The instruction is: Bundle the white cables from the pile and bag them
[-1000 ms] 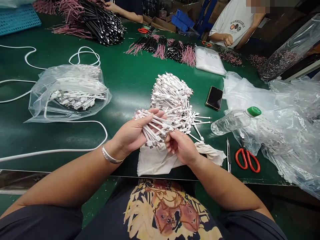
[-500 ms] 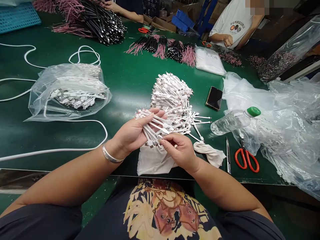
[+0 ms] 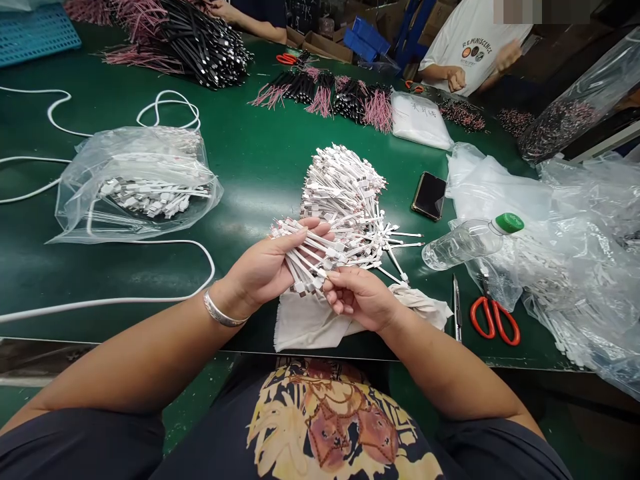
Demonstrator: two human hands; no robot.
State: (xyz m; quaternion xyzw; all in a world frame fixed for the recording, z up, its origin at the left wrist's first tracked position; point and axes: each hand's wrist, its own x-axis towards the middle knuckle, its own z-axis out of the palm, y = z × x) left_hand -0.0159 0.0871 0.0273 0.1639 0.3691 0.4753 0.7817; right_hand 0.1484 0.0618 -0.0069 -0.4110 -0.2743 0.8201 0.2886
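Note:
A bundle of short white USB cables [image 3: 306,263] lies across the palm of my left hand [image 3: 267,267], the thumb pressed over it. The connector ends fan out toward me. At those ends my right hand [image 3: 363,297] has its thumb and forefinger pinched by one connector; whether it grips that cable or only touches it is hard to see. Just beyond both hands a large heap of the same white cables [image 3: 343,180] sits on the green table, with a few loose ones spread to its right. Beneath my hands lies a pale cloth [image 3: 307,327].
Left stands a clear bag of white cables [image 3: 150,193] beside a long white cord [image 3: 110,305]. To the right are a phone [image 3: 429,195], a water bottle [image 3: 463,243], tweezers [image 3: 457,310], red-handled scissors [image 3: 495,320] and plastic bags [image 3: 565,233]. Black cables [image 3: 205,50] and two other people are across the table.
My right hand has turned slightly and its lower fingers now show curled below the connectors. My left hand holds still with the bundle. Across the table, one person's hand has risen.

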